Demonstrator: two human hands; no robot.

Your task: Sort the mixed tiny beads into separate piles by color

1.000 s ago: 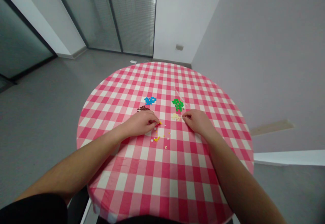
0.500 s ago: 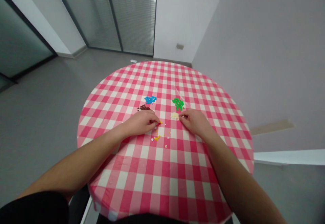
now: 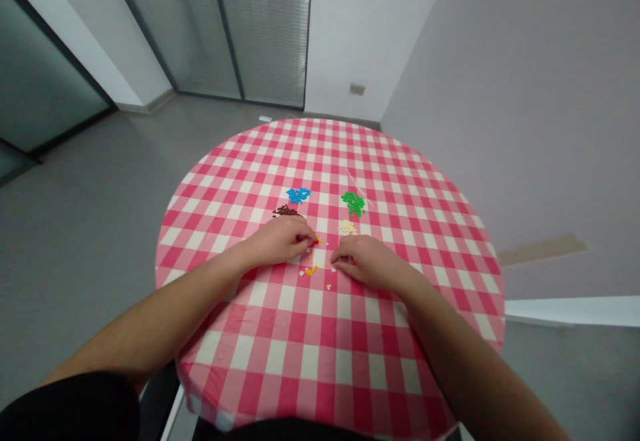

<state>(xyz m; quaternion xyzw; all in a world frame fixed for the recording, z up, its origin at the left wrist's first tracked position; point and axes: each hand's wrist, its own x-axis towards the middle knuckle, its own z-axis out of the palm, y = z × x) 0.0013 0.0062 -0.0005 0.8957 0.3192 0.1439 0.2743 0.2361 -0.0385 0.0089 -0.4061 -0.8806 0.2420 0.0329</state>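
My left hand (image 3: 284,239) rests low over the table just in front of a heap of dark brown pieces (image 3: 287,211), partly covering it. Its fingertips are pinched together beside a few small yellow pieces; whatever they hold is too small to make out. My right hand (image 3: 367,260) is closed with fingers curled, tips down near the loose white and yellow bits. What lies between those fingers is hidden. Between and below the hands, yellow pieces (image 3: 311,271) lie scattered with a pale piece (image 3: 329,287) nearer me. Beyond my right hand sits a cream-coloured heap (image 3: 347,227).
Farther back lie a heap of blue pieces (image 3: 299,195) on the left and green pieces (image 3: 354,203) on the right. A red-and-white checked tablecloth (image 3: 320,334) covers the round table. Glass partitions and walls stand behind and to the right.
My right hand has moved from the cream-coloured heap toward me and to the left, over to the scattered bits. My left hand has stayed in place. The view has shifted slightly.
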